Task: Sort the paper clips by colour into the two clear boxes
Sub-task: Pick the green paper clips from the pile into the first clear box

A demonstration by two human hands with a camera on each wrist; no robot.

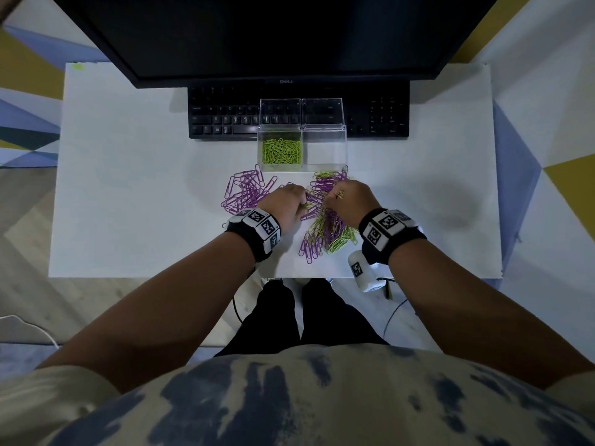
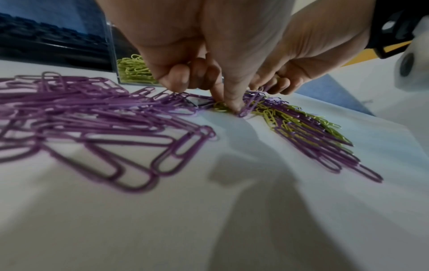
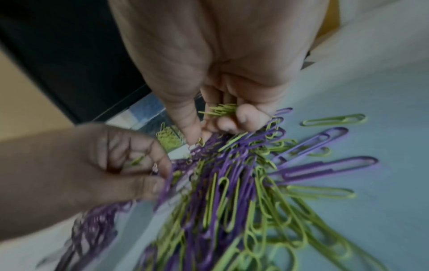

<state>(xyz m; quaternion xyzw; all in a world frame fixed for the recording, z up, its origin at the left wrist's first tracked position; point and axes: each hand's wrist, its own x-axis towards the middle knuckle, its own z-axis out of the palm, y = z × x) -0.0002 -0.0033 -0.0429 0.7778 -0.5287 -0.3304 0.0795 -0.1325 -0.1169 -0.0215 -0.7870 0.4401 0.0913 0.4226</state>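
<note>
Two clear boxes stand side by side at the near edge of a black keyboard (image 1: 225, 123) on the white tabletop (image 1: 128, 204): the left box (image 1: 280, 152) holds a heap of green clips, and the right box (image 1: 325, 149) shows none inside. Just near of them lies a mixed pile (image 1: 325, 226) of purple and green paper clips, with a separate purple pile (image 1: 246, 191) to its left. Both hands are down at the far part of the mixed pile, close together. The left hand (image 1: 286, 204) has its fingers curled, its thumb tip pressing down among the clips, and a small green clip (image 3: 137, 159) shows inside its curled fingers. The right hand (image 1: 349, 202) keeps a bundle of green clips (image 3: 219, 110) tucked in its curled grip, while its thumb and forefinger reach into the pile. A dark monitor (image 1: 273, 33) stands beyond the keyboard.
</note>
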